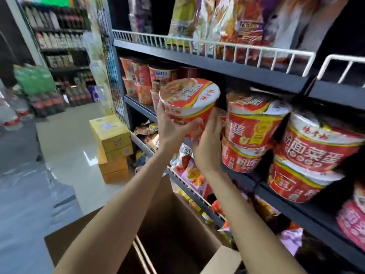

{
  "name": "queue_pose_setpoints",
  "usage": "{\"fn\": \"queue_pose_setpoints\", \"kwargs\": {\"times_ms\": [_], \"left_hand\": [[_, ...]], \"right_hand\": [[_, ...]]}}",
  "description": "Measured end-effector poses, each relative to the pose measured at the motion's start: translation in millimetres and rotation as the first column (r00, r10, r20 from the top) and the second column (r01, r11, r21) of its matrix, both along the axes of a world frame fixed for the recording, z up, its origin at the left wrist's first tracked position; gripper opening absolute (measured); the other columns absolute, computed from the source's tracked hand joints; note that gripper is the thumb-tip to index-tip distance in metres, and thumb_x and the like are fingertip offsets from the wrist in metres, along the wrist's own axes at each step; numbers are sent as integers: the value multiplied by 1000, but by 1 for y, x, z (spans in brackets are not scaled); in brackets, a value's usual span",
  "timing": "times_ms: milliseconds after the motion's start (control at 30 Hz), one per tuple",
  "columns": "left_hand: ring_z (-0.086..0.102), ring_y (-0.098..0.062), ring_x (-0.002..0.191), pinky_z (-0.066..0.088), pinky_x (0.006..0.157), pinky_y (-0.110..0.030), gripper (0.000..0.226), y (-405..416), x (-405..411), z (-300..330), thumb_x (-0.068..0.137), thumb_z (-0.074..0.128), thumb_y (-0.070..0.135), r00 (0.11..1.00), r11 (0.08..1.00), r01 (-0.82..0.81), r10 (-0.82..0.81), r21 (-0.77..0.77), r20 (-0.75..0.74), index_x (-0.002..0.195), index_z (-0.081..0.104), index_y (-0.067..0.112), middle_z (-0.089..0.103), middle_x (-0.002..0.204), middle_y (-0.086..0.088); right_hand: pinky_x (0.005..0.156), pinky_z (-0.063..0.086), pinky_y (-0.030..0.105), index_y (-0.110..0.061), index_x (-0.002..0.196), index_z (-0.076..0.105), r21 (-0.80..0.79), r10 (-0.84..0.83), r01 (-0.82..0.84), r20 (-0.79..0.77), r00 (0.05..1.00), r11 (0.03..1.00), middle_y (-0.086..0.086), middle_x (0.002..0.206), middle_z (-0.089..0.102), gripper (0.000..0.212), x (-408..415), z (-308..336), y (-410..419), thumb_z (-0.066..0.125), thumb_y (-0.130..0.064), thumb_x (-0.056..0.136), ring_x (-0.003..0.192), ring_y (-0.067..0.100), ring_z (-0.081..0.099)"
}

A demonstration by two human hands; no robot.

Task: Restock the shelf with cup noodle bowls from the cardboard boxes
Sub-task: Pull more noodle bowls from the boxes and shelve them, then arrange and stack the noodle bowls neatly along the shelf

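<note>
Both hands, left hand (171, 127) and right hand (207, 147), clamped around red noodle bowl (189, 99) labelled 粉面菜蛋.

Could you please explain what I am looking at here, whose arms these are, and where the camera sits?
There is no machine: the single picture comes from a wide-angle camera worn on a person's head, looking forward and down, so the two bare arms are that person's own. The left hand and the right hand together hold one red noodle bowl, fingers curled under it, tilted and raised in front of the middle shelf. On that shelf, to the right, stand stacked bowls of the same kind; taller cups stand further left. Below the arms is an open cardboard box. Yellow boxes are stacked on the floor beside the shelving.
</note>
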State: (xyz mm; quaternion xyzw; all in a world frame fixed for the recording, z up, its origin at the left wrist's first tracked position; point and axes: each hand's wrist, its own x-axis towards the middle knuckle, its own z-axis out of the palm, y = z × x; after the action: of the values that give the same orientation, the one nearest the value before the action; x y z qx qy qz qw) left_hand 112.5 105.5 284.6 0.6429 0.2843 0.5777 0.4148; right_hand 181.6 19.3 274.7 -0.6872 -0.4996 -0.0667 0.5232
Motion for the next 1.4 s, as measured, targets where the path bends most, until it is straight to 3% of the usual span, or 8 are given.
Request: {"fn": "queue_pose_setpoints", "kwargs": {"times_ms": [167, 367, 500, 667, 833, 1033, 1267, 1400], "left_hand": [[54, -13, 123, 43, 106, -36, 87, 47, 52, 8, 77, 72, 48, 970, 990, 140, -140, -17, -199, 147, 30, 16, 54, 137, -3], [55, -11, 120, 44, 104, -34, 52, 66, 66, 2, 97, 52, 22, 909, 987, 157, -162, -44, -385, 147, 38, 27, 53, 141, 3], [61, -12, 106, 44, 73, -6, 34, 21, 45, -1, 97, 52, 22, 944, 996, 30, -57, -86, -324, 131, 57, 19, 64, 119, 3], [68, -8, 79, 54, 74, -31, 25, -57, -10, 3, 91, 50, 33, 888, 980, -29, 116, 197, -445, 102, 71, 24, 72, 78, 13], [68, -18, 72, 53, 64, -32, 47, -162, -43, 19, 83, 34, 50, 645, 849, 260, 201, 459, -737, 100, 71, 27, 72, 76, 7], [64, -15, 102, 47, 78, -26, 32, -291, -14, 9, 91, 47, 42, 125, 670, 724, 106, 164, -987, 121, 60, 41, 69, 108, 11], [65, -3, 93, 51, 90, -26, 27, -435, 100, -45, 91, 61, 13, 482, 699, 715, -504, -11, -717, 115, 66, 24, 69, 95, 14], [60, 12, 78, 47, 83, -8, 23, -526, 176, -44, 91, 62, 12, 525, 666, 723, -702, -182, -482, 113, 65, 19, 69, 94, 11]], "right_hand": [[121, 3, 32, 3, 150, -4, -162, -71, 105, 205, 976, 981, 19, 157, -16, 77, 29, -16, 33, 47, 5, 92, 147, 26, -11], [121, 8, 41, -7, 152, -7, -359, -21, 79, 162, 987, 930, 13, 158, -17, 85, 45, -24, 44, 51, 5, 91, 147, 29, -11], [111, 26, 38, -10, 151, 13, -297, 10, 79, 285, 959, 952, 17, 153, 21, 75, 35, -23, 13, 55, -1, 90, 141, 33, 21], [57, 31, 30, -19, 132, 49, -271, -2, 111, 374, 927, 956, 9, 92, 69, 36, 21, -13, -57, 47, -18, 95, 83, 30, 64], [67, 48, 37, -20, 103, 64, -421, 25, 132, 347, 938, 898, 3, 93, 71, 24, 25, -4, -179, 45, -31, 94, 89, 29, 64], [73, 48, 32, -28, 116, 62, -757, 34, 80, 134, 990, 649, -6, 109, 67, 27, 66, -10, -376, 51, -39, 94, 101, 19, 62], [79, 54, 27, -22, 109, 67, -403, -365, 294, -110, 925, 867, -11, 92, 69, 19, 131, -21, -556, 61, -24, 92, 84, 2, 64], [81, 54, 26, -16, 104, 68, -111, -601, 591, -165, 782, 799, -5, 92, 69, 15, 162, -25, -628, 62, -18, 91, 85, 5, 64]]}}
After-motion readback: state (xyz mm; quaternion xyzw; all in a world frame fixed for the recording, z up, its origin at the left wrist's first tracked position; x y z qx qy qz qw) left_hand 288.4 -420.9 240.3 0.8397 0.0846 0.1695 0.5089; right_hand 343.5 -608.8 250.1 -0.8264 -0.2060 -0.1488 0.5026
